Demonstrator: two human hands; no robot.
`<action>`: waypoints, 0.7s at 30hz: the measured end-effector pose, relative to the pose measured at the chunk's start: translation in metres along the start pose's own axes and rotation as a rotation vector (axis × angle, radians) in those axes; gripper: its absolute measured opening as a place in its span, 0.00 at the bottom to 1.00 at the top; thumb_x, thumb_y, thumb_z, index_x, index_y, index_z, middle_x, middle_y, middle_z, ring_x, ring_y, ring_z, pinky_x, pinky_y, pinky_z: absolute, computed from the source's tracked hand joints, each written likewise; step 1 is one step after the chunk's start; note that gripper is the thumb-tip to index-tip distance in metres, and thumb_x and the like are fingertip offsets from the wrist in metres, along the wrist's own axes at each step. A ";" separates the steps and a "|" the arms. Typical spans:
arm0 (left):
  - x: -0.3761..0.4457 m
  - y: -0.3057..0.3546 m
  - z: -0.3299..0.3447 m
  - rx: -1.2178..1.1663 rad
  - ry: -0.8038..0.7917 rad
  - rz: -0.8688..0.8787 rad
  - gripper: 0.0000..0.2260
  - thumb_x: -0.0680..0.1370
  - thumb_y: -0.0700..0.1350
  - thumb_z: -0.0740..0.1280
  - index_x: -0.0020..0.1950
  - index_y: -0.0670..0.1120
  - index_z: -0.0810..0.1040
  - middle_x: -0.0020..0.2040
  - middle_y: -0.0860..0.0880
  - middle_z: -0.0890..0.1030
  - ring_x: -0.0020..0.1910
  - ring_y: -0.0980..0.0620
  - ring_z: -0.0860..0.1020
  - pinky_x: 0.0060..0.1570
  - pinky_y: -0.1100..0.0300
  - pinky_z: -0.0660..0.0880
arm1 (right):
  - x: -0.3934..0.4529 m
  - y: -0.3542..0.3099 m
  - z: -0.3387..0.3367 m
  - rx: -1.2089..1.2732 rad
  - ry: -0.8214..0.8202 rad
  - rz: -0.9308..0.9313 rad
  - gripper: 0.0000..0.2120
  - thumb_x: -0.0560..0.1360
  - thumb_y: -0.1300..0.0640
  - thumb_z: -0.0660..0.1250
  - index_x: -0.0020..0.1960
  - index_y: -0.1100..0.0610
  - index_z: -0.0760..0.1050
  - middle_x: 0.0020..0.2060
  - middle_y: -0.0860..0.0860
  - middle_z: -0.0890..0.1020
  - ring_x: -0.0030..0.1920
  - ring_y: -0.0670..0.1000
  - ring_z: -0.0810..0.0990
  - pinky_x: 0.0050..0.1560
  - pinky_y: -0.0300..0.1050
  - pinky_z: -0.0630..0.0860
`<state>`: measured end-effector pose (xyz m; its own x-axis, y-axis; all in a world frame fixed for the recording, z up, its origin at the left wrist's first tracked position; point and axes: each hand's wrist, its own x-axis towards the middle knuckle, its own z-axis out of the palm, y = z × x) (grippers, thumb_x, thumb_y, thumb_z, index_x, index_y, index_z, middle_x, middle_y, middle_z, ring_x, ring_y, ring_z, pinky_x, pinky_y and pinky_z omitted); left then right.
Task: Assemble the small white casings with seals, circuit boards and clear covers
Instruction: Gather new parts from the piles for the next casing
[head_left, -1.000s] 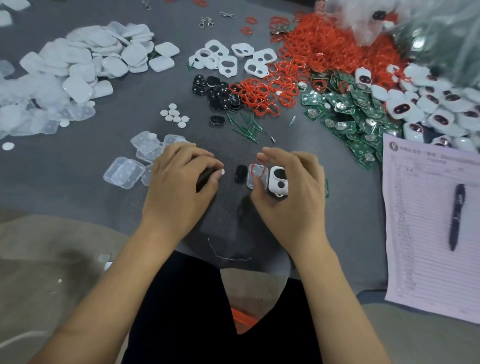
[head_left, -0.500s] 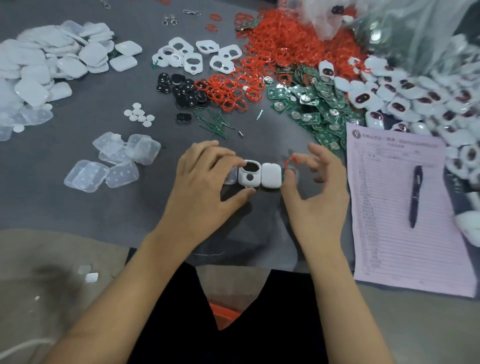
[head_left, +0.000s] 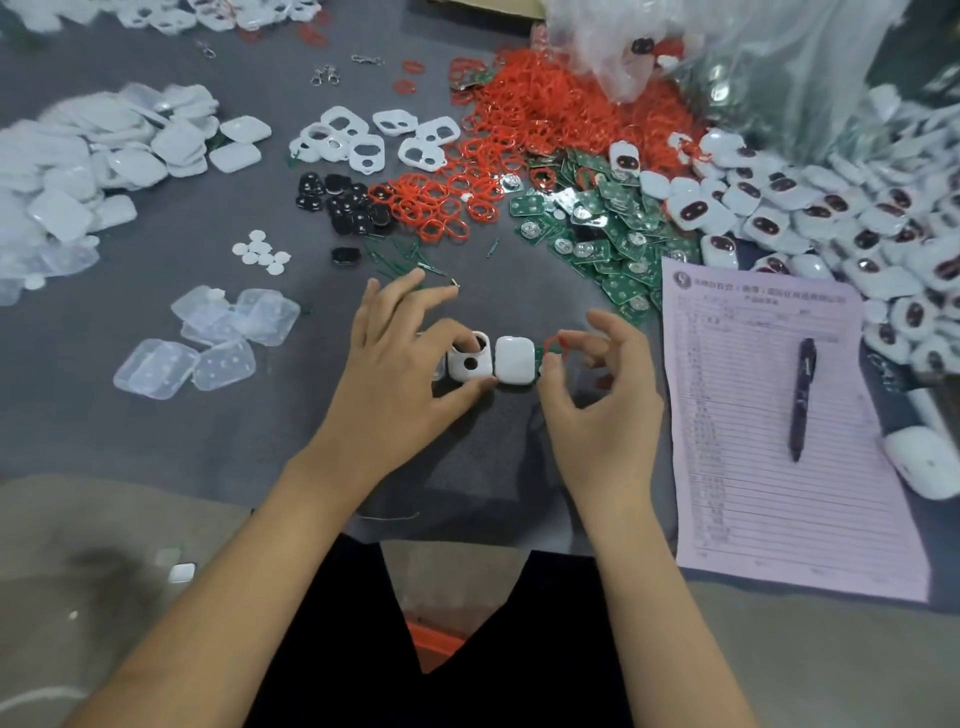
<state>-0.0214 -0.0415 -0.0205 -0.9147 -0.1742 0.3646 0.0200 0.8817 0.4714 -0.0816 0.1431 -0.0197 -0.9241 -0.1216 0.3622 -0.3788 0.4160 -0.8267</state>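
Near the tabletop's front edge, the left hand (head_left: 400, 374) pinched the light, stiff holed casing (head_left: 469, 357) by its rim, while the right hand (head_left: 597, 400) pinched a floppy red seal (head_left: 555, 343), seemingly best gripped at its edge.

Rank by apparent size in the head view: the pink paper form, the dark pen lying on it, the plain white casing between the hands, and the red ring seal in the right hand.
1. Pink paper form
2. Dark pen
3. Plain white casing
4. Red ring seal, partly hidden by fingers
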 end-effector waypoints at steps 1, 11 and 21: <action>0.000 0.001 -0.001 -0.006 0.010 0.006 0.14 0.73 0.53 0.78 0.53 0.47 0.82 0.71 0.47 0.76 0.79 0.42 0.63 0.80 0.39 0.51 | 0.000 0.000 0.000 -0.003 -0.010 -0.011 0.20 0.76 0.57 0.73 0.66 0.51 0.73 0.53 0.40 0.84 0.55 0.51 0.80 0.53 0.36 0.71; -0.028 0.008 -0.005 -0.164 0.072 0.223 0.13 0.74 0.52 0.79 0.49 0.44 0.84 0.62 0.48 0.82 0.72 0.41 0.71 0.70 0.45 0.69 | -0.020 -0.002 -0.019 -0.168 -0.132 -0.207 0.16 0.74 0.50 0.72 0.61 0.49 0.78 0.48 0.39 0.82 0.52 0.49 0.77 0.51 0.37 0.73; -0.034 0.010 -0.005 0.035 -0.037 0.222 0.28 0.73 0.67 0.72 0.64 0.49 0.80 0.57 0.51 0.78 0.60 0.44 0.74 0.63 0.45 0.69 | -0.036 0.014 -0.057 -0.297 -0.360 -0.191 0.16 0.74 0.51 0.76 0.61 0.54 0.83 0.52 0.49 0.77 0.55 0.52 0.73 0.61 0.34 0.64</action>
<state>0.0122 -0.0293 -0.0243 -0.9035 0.0413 0.4267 0.2090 0.9115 0.3542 -0.0509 0.2046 -0.0198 -0.8181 -0.5018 0.2809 -0.5608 0.5884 -0.5825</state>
